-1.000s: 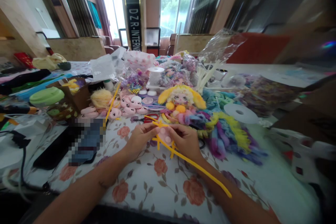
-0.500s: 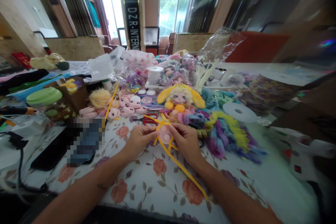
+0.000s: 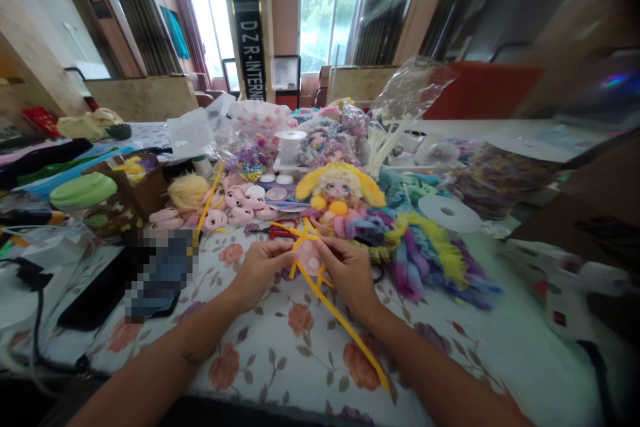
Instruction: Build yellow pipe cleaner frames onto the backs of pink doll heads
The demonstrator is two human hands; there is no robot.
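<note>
Over the flowered tablecloth, my left hand and my right hand meet, both closed on a small pink doll head. A yellow pipe cleaner crosses over that head. Its long tail runs down to the right under my right forearm. Short yellow ends stick out between my fingers. Just behind my hands lie red scissors and a finished doll with yellow hair.
Several loose pink doll heads lie back left, next to a fuzzy yellow ball. Multicoloured yarn spreads to the right, with a white spool behind it. A dark phone, cables and a green lid sit at left.
The pipe cleaner's long tail has swung from far out at the right to closer in, under my right forearm. My hands stay together on the pink head.
</note>
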